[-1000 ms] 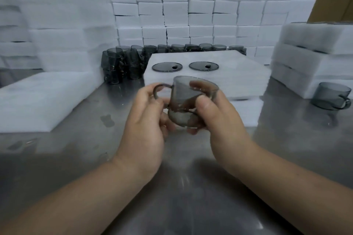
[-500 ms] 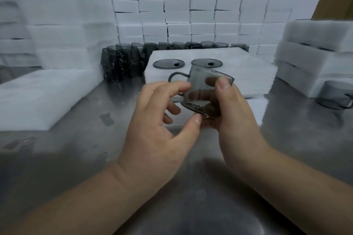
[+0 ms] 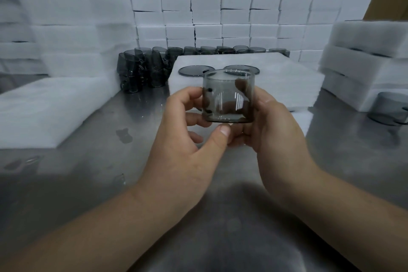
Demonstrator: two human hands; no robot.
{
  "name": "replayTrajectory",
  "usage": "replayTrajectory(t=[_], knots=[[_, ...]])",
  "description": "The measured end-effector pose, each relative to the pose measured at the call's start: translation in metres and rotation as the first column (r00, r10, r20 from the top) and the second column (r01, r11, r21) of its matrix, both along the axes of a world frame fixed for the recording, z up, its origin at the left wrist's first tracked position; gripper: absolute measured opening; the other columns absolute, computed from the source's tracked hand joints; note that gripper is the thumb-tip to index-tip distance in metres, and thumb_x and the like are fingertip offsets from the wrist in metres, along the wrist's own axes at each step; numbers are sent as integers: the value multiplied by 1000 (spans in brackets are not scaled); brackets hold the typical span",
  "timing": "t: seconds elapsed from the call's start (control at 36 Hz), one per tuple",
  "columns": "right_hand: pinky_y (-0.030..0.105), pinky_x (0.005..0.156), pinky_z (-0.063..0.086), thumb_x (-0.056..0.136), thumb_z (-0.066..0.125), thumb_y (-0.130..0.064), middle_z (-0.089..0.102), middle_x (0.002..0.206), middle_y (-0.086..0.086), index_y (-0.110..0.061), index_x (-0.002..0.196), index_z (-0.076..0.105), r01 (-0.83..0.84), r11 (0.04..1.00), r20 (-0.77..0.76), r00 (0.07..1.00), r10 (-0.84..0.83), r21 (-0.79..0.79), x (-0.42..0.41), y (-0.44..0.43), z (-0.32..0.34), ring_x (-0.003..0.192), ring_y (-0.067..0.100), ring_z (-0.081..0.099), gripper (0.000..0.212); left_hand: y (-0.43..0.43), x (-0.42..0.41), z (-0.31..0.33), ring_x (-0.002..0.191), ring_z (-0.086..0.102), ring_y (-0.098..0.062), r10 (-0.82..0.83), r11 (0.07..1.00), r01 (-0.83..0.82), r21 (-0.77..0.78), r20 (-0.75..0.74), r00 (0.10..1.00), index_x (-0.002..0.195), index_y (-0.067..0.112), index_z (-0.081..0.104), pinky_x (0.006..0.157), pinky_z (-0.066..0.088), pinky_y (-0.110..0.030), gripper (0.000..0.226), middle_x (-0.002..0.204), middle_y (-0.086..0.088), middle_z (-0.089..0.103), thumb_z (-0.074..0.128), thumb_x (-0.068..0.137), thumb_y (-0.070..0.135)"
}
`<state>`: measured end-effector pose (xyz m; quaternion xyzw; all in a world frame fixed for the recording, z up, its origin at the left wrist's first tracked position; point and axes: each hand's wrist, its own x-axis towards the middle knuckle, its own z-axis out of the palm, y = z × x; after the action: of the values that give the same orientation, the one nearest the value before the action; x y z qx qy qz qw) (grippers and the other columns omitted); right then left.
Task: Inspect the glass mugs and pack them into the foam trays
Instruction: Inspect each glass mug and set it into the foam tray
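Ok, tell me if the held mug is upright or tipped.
Upright: mug rim on top, base level, held by left hand and right hand.

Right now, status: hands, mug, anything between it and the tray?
Left hand and right hand both hold the glass mug, upright, above the steel table. Foam tray just behind, two grey discs at its near edge. Nothing between.

Head-worn view, looking forward and down, close over hands (image 3: pixel 220 139)

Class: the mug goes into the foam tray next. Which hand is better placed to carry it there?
Right, probably: the right hand wraps the mug, and the bare part of the foam tray lies on that side; the left hand only pinches its base.
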<state>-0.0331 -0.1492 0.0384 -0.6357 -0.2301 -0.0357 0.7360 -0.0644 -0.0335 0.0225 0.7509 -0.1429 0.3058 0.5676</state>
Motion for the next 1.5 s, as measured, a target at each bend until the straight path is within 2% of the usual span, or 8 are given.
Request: replayTrajectory(t=[0.28, 0.47, 0.61, 0.83, 1.0, 1.17, 1.28, 1.5], knots=[[25, 55, 45, 77, 32, -25, 66, 95, 15, -19, 124, 57, 66, 998, 51, 997, -65, -16, 0, -4, -1, 56, 12, 53, 54, -1, -3, 2, 75, 59, 6, -49, 998, 46, -53, -67, 997, 108, 35, 46, 65, 42, -7, 38, 98, 26, 60, 56, 72, 30], [20, 54, 45, 77, 41, -30, 65, 82, 1, -37, 110, 60, 120, 992, 83, 989, -122, 24, -3, -2, -2, 57, 8, 53, 38, 0, -4, 3, 80, 59, -2, -14, 1000, 10, -29, -114, 993, 120, 32, 48, 68, 45, -11, 52, 104, 7, 61, 57, 69, 38], [16, 56, 45, 79, 44, -31, 62, 81, -7, -41, 108, 57, 157, 988, 159, 975, -156, 11, -5, -2, -2, 59, 3, 54, 34, 1, -3, 3, 88, 57, -7, 23, 999, -18, 49, -106, 994, 126, 32, 48, 74, 47, -16, 73, 112, 3, 58, 51, 58, 60], [17, 61, 48, 76, 51, -30, 60, 83, -15, -48, 103, 55, 170, 985, 231, 959, -162, -14, -7, -1, -4, 66, 4, 56, 32, 1, -5, 7, 100, 56, 4, -15, 1000, 17, 25, -89, 996, 100, 49, 53, 74, 42, -6, 43, 112, 12, 59, 55, 58, 60], [18, 61, 48, 75, 54, -30, 60, 85, -16, -50, 102, 55, 190, 981, 265, 948, -177, -25, -8, -1, -4, 63, 6, 52, 34, 3, -3, 7, 103, 59, 2, -34, 999, 33, -7, -87, 996, 98, 48, 55, 82, 44, -14, 40, 114, 11, 61, 58, 59, 59], [19, 66, 47, 75, 52, -42, 56, 86, -26, -51, 104, 50, 237, 970, 344, 916, -206, -51, -8, -1, -5, 62, 3, 51, 30, 3, -3, 7, 99, 60, 0, -28, 999, 27, -20, -44, 999, 96, 50, 57, 75, 43, -8, 31, 112, 9, 62, 55, 66, 57], [22, 65, 46, 76, 50, -42, 52, 79, -26, -44, 101, 48, 315, 949, 348, 891, -293, -7, -6, -2, -5, 60, 2, 48, 25, 3, -3, 8, 88, 61, 4, -33, 999, 33, -40, -3, 999, 90, 59, 55, 69, 43, -8, 22, 94, 23, 65, 51, 69, 56], [26, 70, 46, 78, 44, -39, 49, 83, -22, -43, 101, 42, 355, 934, 257, 906, -337, -28, 0, -3, -5, 63, 0, 49, 24, 3, -3, 7, 79, 60, 8, -80, 996, 84, -36, 92, 993, 98, 35, 53, 64, 42, -6, 22, 90, 30, 63, 48, 79, 46]])
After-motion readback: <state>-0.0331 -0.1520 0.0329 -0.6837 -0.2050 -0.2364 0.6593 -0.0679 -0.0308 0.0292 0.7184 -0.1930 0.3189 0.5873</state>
